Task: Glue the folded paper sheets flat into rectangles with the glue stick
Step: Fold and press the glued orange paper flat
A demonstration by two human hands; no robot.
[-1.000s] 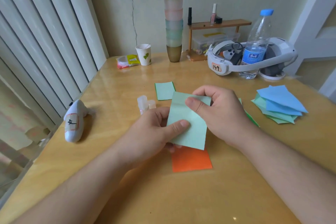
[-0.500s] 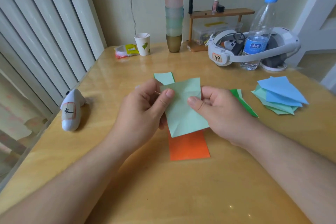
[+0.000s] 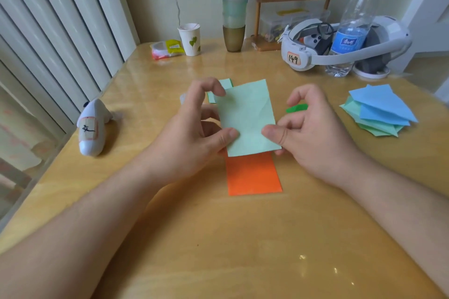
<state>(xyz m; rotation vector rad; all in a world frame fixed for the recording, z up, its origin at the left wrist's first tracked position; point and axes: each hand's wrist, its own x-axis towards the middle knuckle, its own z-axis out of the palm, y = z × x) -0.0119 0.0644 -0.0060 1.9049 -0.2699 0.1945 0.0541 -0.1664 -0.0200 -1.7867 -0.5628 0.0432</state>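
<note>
You pinched the pale green folded paper rectangle with both hands, left hand at 9 o'clock, right hand at 3 o'clock, above the orange paper rectangle.

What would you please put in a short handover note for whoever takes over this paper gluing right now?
Left hand and right hand both pinch the light green sheet at its lower corners, above the table.
Done, as it looks: the orange rectangle lies flat under it; another green rectangle sits behind the left hand.
Left: the stack of blue and green folded sheets at the right.
The glue stick is out of sight.
</note>
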